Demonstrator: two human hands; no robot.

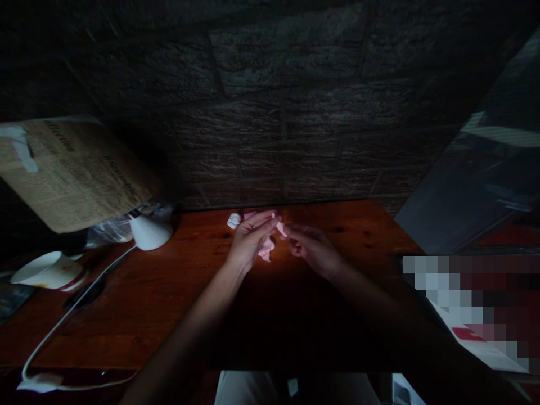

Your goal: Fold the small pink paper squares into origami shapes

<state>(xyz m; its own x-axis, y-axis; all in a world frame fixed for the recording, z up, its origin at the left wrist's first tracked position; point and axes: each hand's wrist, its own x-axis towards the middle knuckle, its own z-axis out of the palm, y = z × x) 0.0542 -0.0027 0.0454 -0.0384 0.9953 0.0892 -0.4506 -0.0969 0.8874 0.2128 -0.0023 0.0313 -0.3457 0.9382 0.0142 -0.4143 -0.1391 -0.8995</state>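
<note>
In the head view, the small pink piece (282,228) is up between the two hands, over the far part of the wooden table (177,304), near the wall (261,129). Its long axis slants, one end toward the upper left at the fingers of the left hand (252,237), the other toward the lower right at the right hand (314,247). The left hand is nearly closed, its thumb and fingers pinching the upper end; the right hand is curled, with thumb and index finger closed on the lower end. Which end is its front, I cannot tell. A crumpled pink scrap (266,249) lies just beneath the left hand, partly covered by it, and another pink bit (250,215) shows behind that hand's fingers. A crumpled white ball (234,220) sits just to the left of them. Farther left stands a white cone-shaped base (149,232), beside clear plastic (110,230) and below a printed paper shade (80,169). A white cord (80,298) runs from the base toward the near edge, passing a tilted white cup (48,270) and a dark object (86,293). The hands hide part of the scraps, and deep shadow blurs the right fingers.
</note>
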